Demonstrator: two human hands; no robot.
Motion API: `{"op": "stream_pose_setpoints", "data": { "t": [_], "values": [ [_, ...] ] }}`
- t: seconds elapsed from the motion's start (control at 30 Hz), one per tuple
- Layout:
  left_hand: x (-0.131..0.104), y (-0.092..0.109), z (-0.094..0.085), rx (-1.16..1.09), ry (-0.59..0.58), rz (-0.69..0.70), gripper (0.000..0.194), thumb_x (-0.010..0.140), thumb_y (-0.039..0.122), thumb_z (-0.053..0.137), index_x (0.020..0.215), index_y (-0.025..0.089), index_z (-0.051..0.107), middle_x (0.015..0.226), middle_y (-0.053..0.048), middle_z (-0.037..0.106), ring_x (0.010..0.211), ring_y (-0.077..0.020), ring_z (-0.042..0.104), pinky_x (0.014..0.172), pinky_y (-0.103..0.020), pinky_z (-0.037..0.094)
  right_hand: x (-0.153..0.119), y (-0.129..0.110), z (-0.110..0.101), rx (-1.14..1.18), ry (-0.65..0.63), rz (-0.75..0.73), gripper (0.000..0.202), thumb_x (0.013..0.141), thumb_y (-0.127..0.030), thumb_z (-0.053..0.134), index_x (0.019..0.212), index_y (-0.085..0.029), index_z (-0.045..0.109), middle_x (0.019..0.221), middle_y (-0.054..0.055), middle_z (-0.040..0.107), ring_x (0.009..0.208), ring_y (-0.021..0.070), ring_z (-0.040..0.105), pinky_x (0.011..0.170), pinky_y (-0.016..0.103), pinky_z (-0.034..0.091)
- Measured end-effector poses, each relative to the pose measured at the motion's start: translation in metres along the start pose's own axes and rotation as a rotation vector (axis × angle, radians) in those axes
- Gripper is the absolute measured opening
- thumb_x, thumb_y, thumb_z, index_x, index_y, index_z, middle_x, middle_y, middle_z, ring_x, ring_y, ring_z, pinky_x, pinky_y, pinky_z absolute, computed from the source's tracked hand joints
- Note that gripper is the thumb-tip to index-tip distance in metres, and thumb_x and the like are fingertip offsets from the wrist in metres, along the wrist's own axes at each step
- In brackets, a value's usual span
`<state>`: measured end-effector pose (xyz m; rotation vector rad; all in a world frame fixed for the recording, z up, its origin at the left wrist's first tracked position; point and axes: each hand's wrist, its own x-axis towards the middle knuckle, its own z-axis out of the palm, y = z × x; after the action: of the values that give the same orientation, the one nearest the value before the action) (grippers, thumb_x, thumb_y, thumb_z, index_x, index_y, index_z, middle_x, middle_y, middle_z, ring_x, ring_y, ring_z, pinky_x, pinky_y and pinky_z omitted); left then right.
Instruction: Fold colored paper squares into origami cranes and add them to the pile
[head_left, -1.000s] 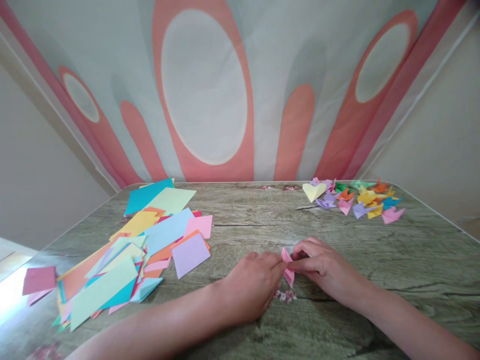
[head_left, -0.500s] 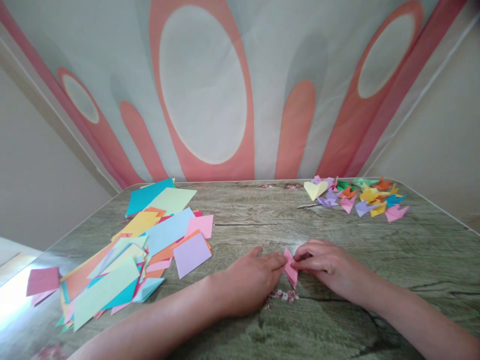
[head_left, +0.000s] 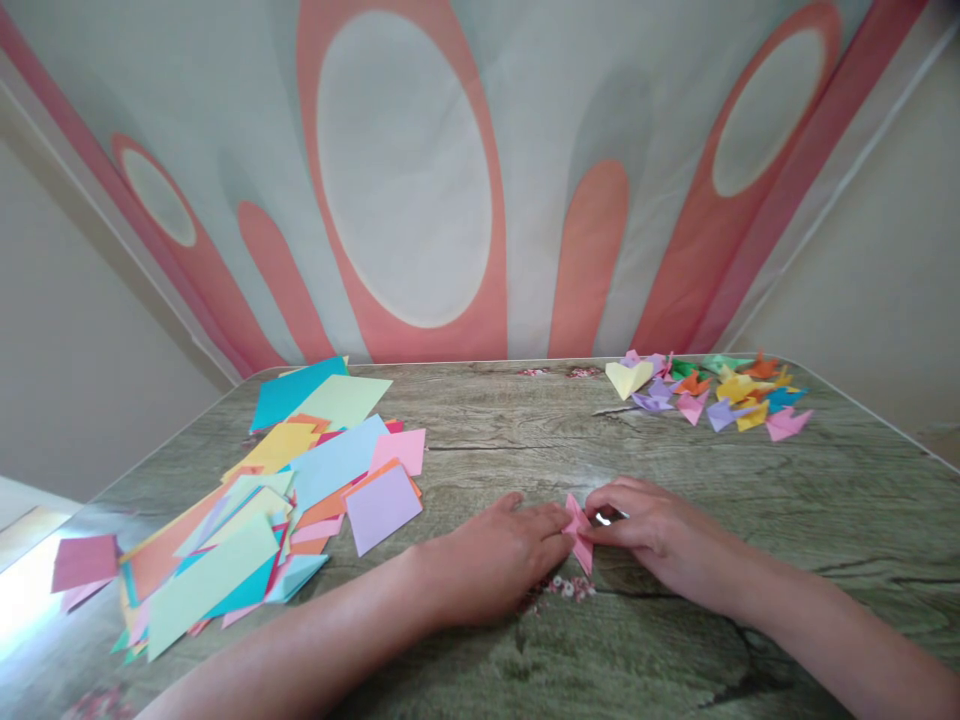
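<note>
A small piece of pink folded paper (head_left: 579, 537) lies on the table between my two hands, narrow and pointed at its far and near ends. My left hand (head_left: 504, 556) reaches in from the left, palm down, its fingers close together and their tips holding the paper's left side against the table. From the right, my right hand (head_left: 646, 525) pinches the right edge with thumb and forefinger, a small gap showing between those two digits. Part of the paper's left side is hidden under the left fingertips.
Loose coloured paper sheets (head_left: 214, 585) spread over the table's left side, a purple square (head_left: 384, 508) nearest my left hand. Several small folded paper figures (head_left: 739, 388) cluster at the back right. A patterned backdrop (head_left: 529, 200) rises behind the wood-grain table (head_left: 480, 420).
The right edge of the pink paper has opened out a little at its middle. My right thumb and forefinger have parted slightly; the left hand stays almost in place.
</note>
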<state>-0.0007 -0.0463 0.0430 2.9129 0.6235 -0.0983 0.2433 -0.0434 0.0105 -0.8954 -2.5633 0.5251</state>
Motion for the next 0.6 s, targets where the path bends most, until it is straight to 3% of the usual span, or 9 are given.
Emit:
{"op": "stream_pose_setpoints", "data": {
  "t": [0.17, 0.6],
  "values": [
    [0.0012, 0.0024, -0.0016, -0.028, 0.005, -0.033, 0.050, 0.086, 0.015, 0.048, 0.135, 0.013, 0.039, 0.140, -0.015, 0.044, 0.130, -0.0221, 0.041, 0.104, -0.040, 0.036, -0.0017, -0.0080, -0.0027, -0.084, -0.036, 0.017, 0.042, 0.088, -0.006, 0.046, 0.107, -0.036, 0.069, 0.108, 0.002, 0.065, 0.097, 0.0196, 0.056, 0.084, 0.035, 0.042],
    [-0.0014, 0.0026, 0.0021, -0.018, -0.001, -0.055, 0.050, 0.084, 0.017, 0.048, 0.134, 0.017, 0.042, 0.143, -0.012, 0.042, 0.129, -0.0233, 0.043, 0.101, -0.042, 0.038, -0.0015, -0.0052, -0.0057, -0.040, -0.009, 0.016, 0.041, 0.087, -0.007, 0.047, 0.102, -0.035, 0.072, 0.104, 0.002, 0.068, 0.094, 0.0196, 0.057, 0.081, 0.035, 0.045]
  ]
}}
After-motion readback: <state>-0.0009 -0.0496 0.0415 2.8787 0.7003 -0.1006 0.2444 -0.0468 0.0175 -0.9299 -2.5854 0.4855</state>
